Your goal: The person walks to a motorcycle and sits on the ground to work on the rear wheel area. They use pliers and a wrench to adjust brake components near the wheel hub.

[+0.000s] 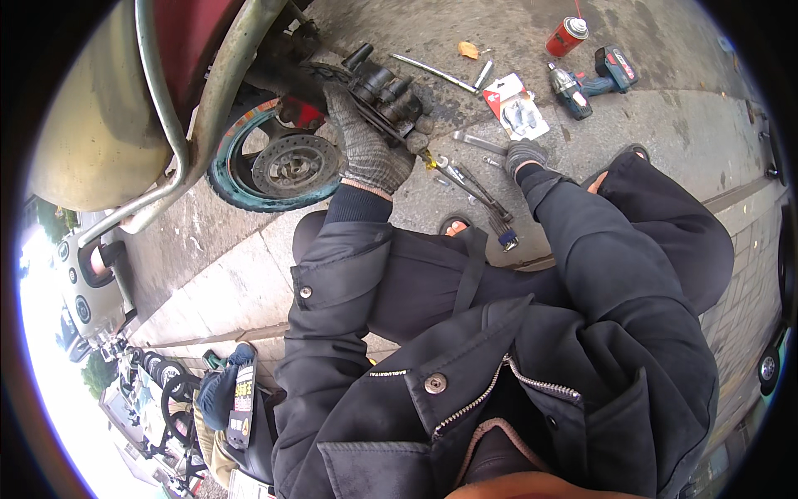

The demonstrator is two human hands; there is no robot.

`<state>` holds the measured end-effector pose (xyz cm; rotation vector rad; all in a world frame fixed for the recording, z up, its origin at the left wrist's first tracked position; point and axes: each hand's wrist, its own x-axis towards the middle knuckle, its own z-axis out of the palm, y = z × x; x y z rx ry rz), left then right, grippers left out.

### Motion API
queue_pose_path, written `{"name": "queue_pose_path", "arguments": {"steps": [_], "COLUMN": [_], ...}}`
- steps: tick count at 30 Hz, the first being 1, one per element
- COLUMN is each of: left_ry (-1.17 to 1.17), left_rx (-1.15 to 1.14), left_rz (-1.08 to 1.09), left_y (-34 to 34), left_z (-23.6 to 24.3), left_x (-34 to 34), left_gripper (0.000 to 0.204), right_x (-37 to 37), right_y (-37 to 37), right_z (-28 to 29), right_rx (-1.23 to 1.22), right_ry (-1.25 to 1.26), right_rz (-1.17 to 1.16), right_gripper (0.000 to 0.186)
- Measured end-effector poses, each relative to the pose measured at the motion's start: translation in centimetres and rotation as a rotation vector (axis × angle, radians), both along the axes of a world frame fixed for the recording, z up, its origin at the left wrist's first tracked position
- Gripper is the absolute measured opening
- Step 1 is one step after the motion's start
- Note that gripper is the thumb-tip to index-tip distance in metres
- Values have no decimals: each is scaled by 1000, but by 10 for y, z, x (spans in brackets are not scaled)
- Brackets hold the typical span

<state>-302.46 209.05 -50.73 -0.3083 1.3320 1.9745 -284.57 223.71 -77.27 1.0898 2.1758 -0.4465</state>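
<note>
My left hand (pixel 370 145), in a grey knitted glove, is closed around a dark, grimy brake caliper (pixel 386 96), with its fingertips partly hidden behind it. Just left of it is a wheel (pixel 220 170) with a teal-stained tyre and a worn brake disc (pixel 291 166). My right hand (pixel 526 154), gloved too, is down at the pavement with fingers curled at the end of a silver bar-shaped tool (pixel 478 142). Between the hands lie wrenches (pixel 465 179) and a hex key set (pixel 508 239). A red and white blister pack (pixel 517 108) lies just beyond my right hand.
A cordless impact wrench (pixel 582 87) and a red spray can (pixel 568 37) are at the far right. A long ratchet handle (pixel 436 73) lies near a dry leaf (pixel 468 50). The vehicle's metal tube frame (pixel 187 137) overhangs the left. A parked scooter (pixel 249 416) stands behind.
</note>
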Motion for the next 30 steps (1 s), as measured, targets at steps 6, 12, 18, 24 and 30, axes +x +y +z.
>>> {"name": "queue_pose_path", "arguments": {"steps": [6,12,18,24,30], "left_ry": [-62,-26,-48,-55,-5], "left_rx": [70,70,53,92,130], "left_rz": [-67,-24,-31,-49,-41], "left_y": [-5,-2,-3,-1,6], "left_z": [-4,-6,-5,-13,-22], "left_x": [-4,-3,-2,-4,-2], "left_gripper": [80,76,78,79,79], "right_x": [22,9,14,-1,26], "right_y": [-15,-4,2,75,65], "right_z": [-3,-1,-10,104,310], "right_rx": [90,43,-94,-123,-199], "right_ry": [175,73,33,453,840], "right_rz": [-3,85,246,411,210], "right_gripper": [33,33,30,29,30]}}
